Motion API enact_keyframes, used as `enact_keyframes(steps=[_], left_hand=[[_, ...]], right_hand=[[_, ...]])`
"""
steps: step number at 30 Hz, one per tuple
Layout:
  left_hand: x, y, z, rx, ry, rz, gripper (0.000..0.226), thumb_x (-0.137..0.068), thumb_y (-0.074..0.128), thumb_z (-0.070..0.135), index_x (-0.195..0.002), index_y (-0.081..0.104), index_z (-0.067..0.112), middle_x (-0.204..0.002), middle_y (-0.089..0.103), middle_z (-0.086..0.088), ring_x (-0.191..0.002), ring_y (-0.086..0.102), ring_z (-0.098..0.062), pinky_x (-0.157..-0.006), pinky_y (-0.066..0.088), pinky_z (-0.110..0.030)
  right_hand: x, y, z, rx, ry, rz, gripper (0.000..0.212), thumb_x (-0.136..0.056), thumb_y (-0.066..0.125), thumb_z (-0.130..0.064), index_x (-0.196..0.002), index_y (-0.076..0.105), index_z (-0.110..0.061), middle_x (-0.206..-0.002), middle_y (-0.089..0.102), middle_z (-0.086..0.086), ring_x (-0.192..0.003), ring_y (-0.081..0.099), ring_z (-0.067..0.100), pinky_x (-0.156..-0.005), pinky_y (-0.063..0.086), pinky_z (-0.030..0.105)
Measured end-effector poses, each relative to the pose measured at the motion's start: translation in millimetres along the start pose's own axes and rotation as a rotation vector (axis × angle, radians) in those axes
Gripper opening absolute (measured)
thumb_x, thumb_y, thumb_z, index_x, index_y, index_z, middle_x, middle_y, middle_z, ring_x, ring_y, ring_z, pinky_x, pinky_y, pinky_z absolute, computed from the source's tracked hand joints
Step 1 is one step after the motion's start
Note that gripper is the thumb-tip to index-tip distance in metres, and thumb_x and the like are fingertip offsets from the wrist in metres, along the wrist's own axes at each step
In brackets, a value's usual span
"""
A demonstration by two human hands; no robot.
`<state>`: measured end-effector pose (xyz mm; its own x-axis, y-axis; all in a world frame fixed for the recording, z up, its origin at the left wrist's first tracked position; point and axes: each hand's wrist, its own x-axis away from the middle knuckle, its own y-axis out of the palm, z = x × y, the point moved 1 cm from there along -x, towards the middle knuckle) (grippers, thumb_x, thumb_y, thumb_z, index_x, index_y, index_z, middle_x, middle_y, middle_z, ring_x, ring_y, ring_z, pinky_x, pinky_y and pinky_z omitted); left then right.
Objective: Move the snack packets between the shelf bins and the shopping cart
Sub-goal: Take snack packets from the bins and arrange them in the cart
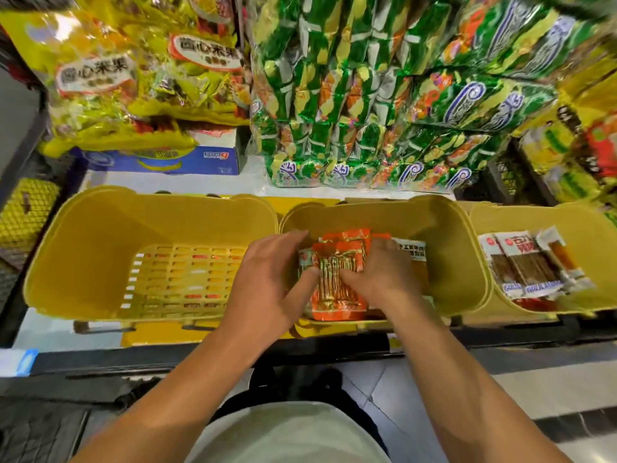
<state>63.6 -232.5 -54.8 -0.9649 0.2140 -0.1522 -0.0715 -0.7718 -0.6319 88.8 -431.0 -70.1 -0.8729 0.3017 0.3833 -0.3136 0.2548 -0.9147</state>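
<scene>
Shelving runs across the far side, stacked high with green multipacks [384,105] and yellow bags [110,78], and along its near edge sit three yellow bins. The left bin [83,248] shows only its slotted floor, which suggests its stock is already gone, though I cannot tell where it went, since no shopping cart is in view. The middle bin [447,235] holds the orange snack packets [339,282] in a loose stack against its near wall, with at least one pale packet behind them. The right bin [601,248] keeps its white-and-brown packets [531,265] untouched. So the job looks partway through: one bin bare, one in hand, one waiting. Both hands are down in the middle bin. The left hand [267,282] curls round the stack's left side with the thumb pressed on the top packet; the right hand [384,275] pinches the right side, so both grips are holding the packets. Bin walls rise close on either side of the wrists, so the freest way out is straight up and back toward the person, over the low near rim.
</scene>
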Motion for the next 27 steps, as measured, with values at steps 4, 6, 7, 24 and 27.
enact_keyframes(steps=[4,6,7,24,27], left_hand=[[-6.5,-0.5,-2.1,0.008,-0.040,-0.001,0.054,-0.086,0.061,0.039,-0.137,0.058,0.020,-0.128,0.062,0.004,-0.122,0.045,-0.011,-0.096,0.028,-0.011],[-9.7,-1.8,-1.9,0.012,-0.057,0.007,0.053,-0.085,0.061,0.038,-0.135,0.059,0.021,-0.125,0.061,0.008,-0.118,0.045,-0.007,-0.094,0.028,-0.009],[-11.0,-2.5,-1.3,0.022,-0.065,0.010,0.052,-0.085,0.061,0.037,-0.134,0.060,0.021,-0.122,0.060,0.012,-0.115,0.043,-0.003,-0.092,0.026,-0.003],[-30.1,-1.5,2.7,0.430,-0.113,-0.104,0.028,-0.079,0.065,0.037,-0.106,0.067,0.029,-0.084,0.073,0.001,-0.075,0.068,-0.022,-0.064,0.056,-0.038],[-33.3,-9.5,-4.5,0.506,-0.177,-0.056,0.022,-0.081,0.066,0.028,-0.103,0.066,0.033,-0.088,0.075,0.007,-0.079,0.070,-0.010,-0.070,0.058,-0.030]], right_hand=[[-13.4,4.0,-21.3,0.125,-0.007,0.047,0.097,-0.079,0.077,-0.055,-0.147,0.026,-0.008,-0.147,0.043,0.016,-0.135,0.042,0.036,-0.105,0.041,0.045],[-15.4,6.7,-26.6,0.036,-0.004,0.034,0.088,-0.077,0.081,-0.049,-0.140,0.034,-0.008,-0.136,0.056,0.016,-0.125,0.054,0.035,-0.099,0.044,0.044],[-15.9,9.3,-26.2,-0.046,-0.008,0.023,0.078,-0.078,0.081,-0.045,-0.135,0.042,-0.010,-0.129,0.062,0.013,-0.119,0.059,0.034,-0.096,0.047,0.042],[35.7,-18.4,-42.7,-1.480,-0.036,-0.116,0.026,-0.086,0.064,-0.016,-0.112,0.068,-0.015,-0.107,0.075,0.012,-0.102,0.071,0.032,-0.088,0.057,0.054],[30.9,-24.3,-27.0,-1.121,-0.078,-0.054,0.023,-0.089,0.068,-0.039,-0.110,0.069,-0.029,-0.109,0.072,-0.009,-0.105,0.068,0.014,-0.094,0.054,0.041]])
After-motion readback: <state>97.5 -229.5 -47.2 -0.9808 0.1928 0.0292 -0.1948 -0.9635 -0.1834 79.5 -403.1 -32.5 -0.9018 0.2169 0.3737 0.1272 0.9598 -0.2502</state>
